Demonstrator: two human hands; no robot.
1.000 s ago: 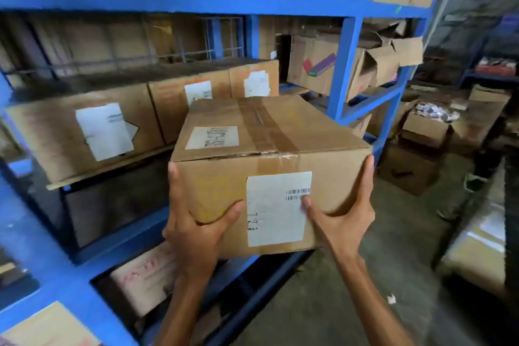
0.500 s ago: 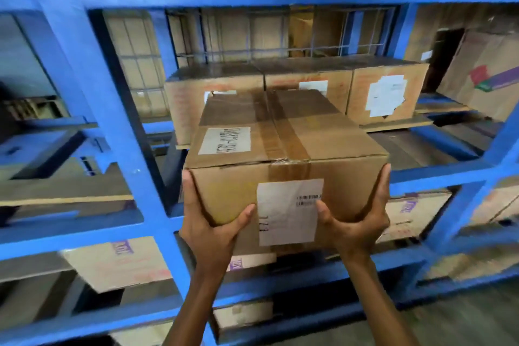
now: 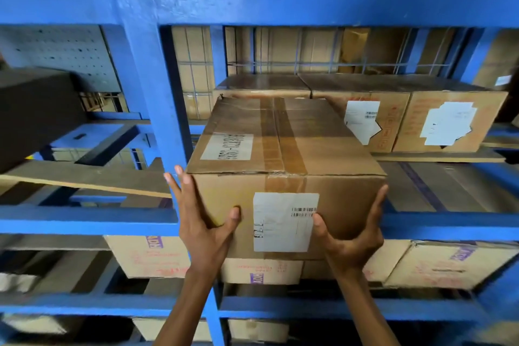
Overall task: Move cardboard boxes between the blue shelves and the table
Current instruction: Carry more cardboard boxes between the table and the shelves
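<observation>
Cardboard, brown and closed with tape, is the main thing here: one cardboard box [image 3: 286, 149] is held up by two bare hands in front of the blue shelves [image 3: 280, 3]. It is just to the right of a blue upright post [image 3: 151, 78], at the height of the middle level. In this view its near face covers a part of the front beam [image 3: 84, 219] of that level, so it does not sit on the shelf board.

The left hand [image 3: 205, 225] presses on the left side of the box with straight fingers pointing up, and its thumb lies on the near face. The right hand [image 3: 351, 241] does the same on the right side, and its thumb touches the edge of a white barcode label [image 3: 283, 222]. A second white label [image 3: 227, 146] is on the top, beside the strip of brown tape [image 3: 280, 135].

Behind the held box, two other cartons with torn white labels [image 3: 446, 123] stand side by side on the middle level. More cartons with red and purple print [image 3: 146, 255] stand on the level below.
</observation>
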